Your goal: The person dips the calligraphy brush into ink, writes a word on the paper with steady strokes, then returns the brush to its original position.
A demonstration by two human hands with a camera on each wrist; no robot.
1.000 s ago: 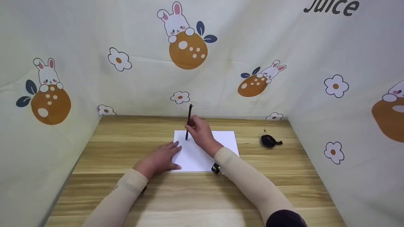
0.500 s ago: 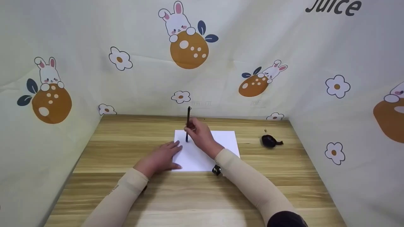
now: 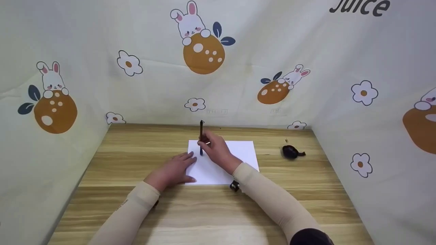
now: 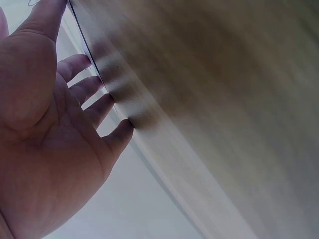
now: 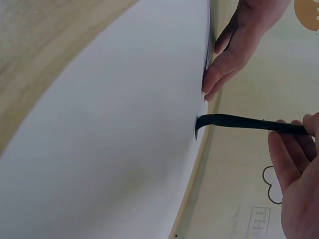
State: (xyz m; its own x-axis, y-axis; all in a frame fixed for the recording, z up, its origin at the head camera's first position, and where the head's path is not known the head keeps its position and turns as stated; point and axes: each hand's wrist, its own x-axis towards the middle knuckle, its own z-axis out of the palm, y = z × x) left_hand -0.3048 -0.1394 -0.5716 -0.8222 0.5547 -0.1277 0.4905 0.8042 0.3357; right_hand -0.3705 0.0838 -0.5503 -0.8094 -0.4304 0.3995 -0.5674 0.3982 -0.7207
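A white sheet of paper lies on the wooden table. My right hand grips a slim black brush, held nearly upright over the paper's left part. In the right wrist view the dark tip of the brush bends against the sheet. Whether it leaves a mark is too small to tell. With fingers spread, my left hand rests on the sheet's left edge. In the left wrist view, the left hand's fingertips touch down there; the palm faces the camera.
To the right of the paper sits a small black rounded object with a short tail, and a tiny speck behind it. The wooden table is walled in by a pale curtain printed with rabbits, oranges and flowers.
My right hand has drawn the brush a short way toward me over the paper, and the brush stands more upright. The left hand stays where it was.
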